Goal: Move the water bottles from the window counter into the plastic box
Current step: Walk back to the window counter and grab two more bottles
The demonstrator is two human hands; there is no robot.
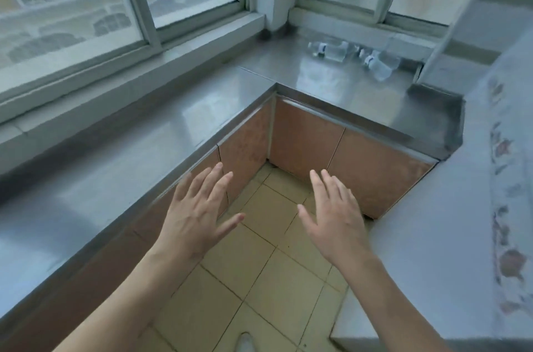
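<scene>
Two clear water bottles lie on their sides on the steel window counter (340,83) at the far right, under the right window: one bottle (331,50) to the left, the other bottle (382,65) to the right, close to the wall. My left hand (199,213) and my right hand (334,216) hover over the floor in front of me, palms down, fingers spread, holding nothing. Both hands are well short of the bottles. No plastic box is in view.
The L-shaped steel counter (121,167) runs along the windows (86,5) with brown cabinet doors (305,138) below. A white flower-patterned surface (461,207) rises at the right. Tan floor tiles (259,279) lie below my hands.
</scene>
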